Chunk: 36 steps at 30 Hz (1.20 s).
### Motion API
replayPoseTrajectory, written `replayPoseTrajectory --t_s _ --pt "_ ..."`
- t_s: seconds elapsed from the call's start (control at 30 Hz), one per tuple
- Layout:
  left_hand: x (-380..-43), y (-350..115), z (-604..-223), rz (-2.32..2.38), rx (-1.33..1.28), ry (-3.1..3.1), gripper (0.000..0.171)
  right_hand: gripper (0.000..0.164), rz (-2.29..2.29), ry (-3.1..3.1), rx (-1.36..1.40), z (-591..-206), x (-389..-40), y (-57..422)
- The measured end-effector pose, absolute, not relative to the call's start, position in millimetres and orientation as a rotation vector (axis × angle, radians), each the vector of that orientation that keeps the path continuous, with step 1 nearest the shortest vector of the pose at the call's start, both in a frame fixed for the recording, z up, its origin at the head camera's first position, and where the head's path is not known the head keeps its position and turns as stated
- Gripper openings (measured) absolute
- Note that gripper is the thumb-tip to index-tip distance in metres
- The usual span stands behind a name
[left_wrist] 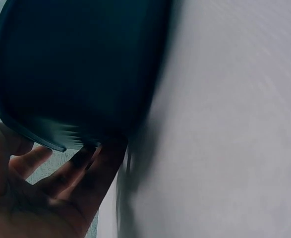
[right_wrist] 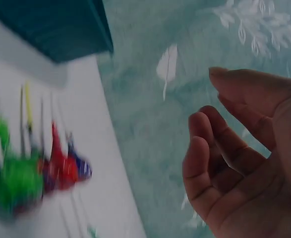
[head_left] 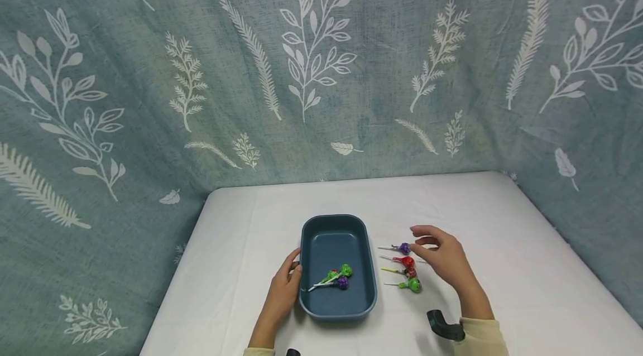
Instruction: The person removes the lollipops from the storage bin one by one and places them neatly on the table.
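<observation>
A dark blue tray (head_left: 337, 303) stands on the white table. Inside lie a green lollipop (head_left: 346, 270), a purple lollipop (head_left: 342, 282) and another green one, their sticks crossing. My left hand (head_left: 283, 292) is at the tray's left side; its fingertips touch the outer wall below the rim in the left wrist view. My right hand (head_left: 444, 255) hovers with loosely bent fingers beside a purple lollipop (head_left: 404, 248), thumb and fingertips apart and nothing between them in the right wrist view. Below that lollipop lie red lollipops (head_left: 408, 261) and a green lollipop (head_left: 414, 285) in a column.
The loose lollipops lie right of the tray, most sticks pointing towards it. One stick shows on the right side of the column. White cloth covers the table (head_left: 241, 267). A green-blue curtain (head_left: 372, 138) with white leaf prints hangs behind and beside it.
</observation>
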<state>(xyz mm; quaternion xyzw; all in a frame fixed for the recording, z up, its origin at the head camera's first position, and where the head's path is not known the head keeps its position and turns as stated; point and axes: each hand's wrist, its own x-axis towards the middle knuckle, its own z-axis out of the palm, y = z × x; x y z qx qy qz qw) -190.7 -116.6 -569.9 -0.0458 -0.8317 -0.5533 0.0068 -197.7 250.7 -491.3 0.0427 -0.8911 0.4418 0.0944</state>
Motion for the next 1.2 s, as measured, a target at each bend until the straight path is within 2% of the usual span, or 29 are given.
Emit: replayPoseTrajectory --t_s 0.2,0.43,0.77,0.93,1.2 --pt "-191 -118 -570 -1.722 -0.159 -2.599 0.044 0.039 1.432 -2.654 0.389 -481 -211 200" --pt "-191 -118 -569 -1.726 -0.177 -2.592 0.044 0.033 1.322 -2.811 0.642 -475 -222 149" --pt "-191 -118 -569 -1.754 -0.187 -2.589 0.044 0.035 1.026 -3.109 0.638 -488 -233 105" --pt "-191 -118 -568 -1.754 -0.193 -2.582 0.044 0.027 0.939 -3.173 0.663 -497 -237 99" --pt "-190 -117 -566 -1.758 -0.188 -2.575 0.044 0.024 0.864 -3.254 0.662 -500 -244 97"
